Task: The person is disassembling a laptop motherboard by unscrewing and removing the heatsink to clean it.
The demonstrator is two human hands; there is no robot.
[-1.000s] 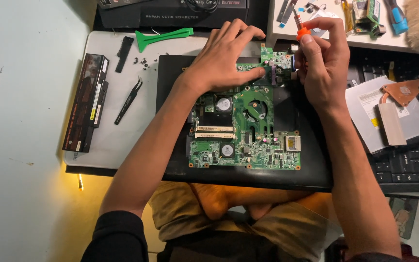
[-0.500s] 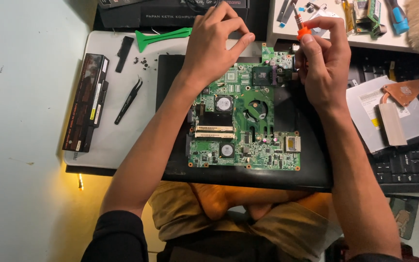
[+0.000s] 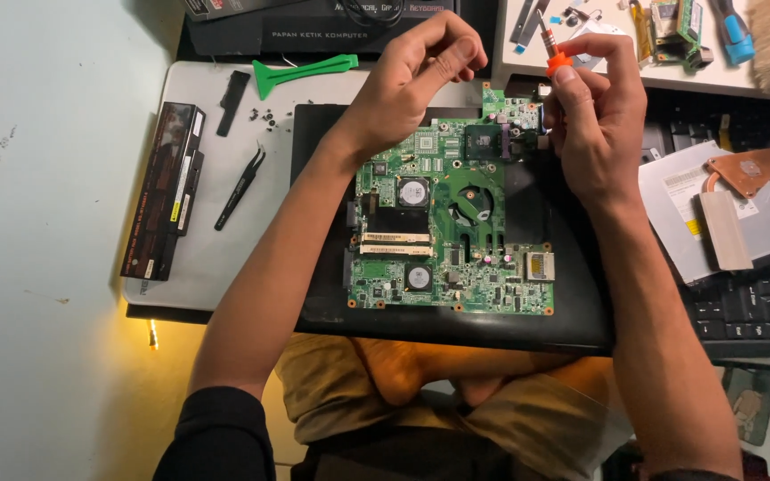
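Observation:
A green laptop motherboard [image 3: 447,232] lies on a black laptop base [image 3: 581,312] in front of me. My left hand [image 3: 411,76] hovers above the board's far left corner, its fingertips pinched together; I see nothing between them. My right hand [image 3: 594,116] is over the board's far right corner and grips a small screwdriver [image 3: 556,49] with an orange collar, its shaft pointing up and away from the board. Neither hand touches the board.
On the white mat [image 3: 198,258] at left lie a black battery pack [image 3: 162,200], tweezers [image 3: 240,189], a green pry tool [image 3: 305,71], a black spudger [image 3: 233,89] and loose screws [image 3: 269,116]. At right are an optical drive [image 3: 759,223], a copper heatsink [image 3: 745,169] and a keyboard [image 3: 759,312].
My left hand has lifted off the board's far corner and risen with its fingers curling together. The right hand has stayed in place with the screwdriver.

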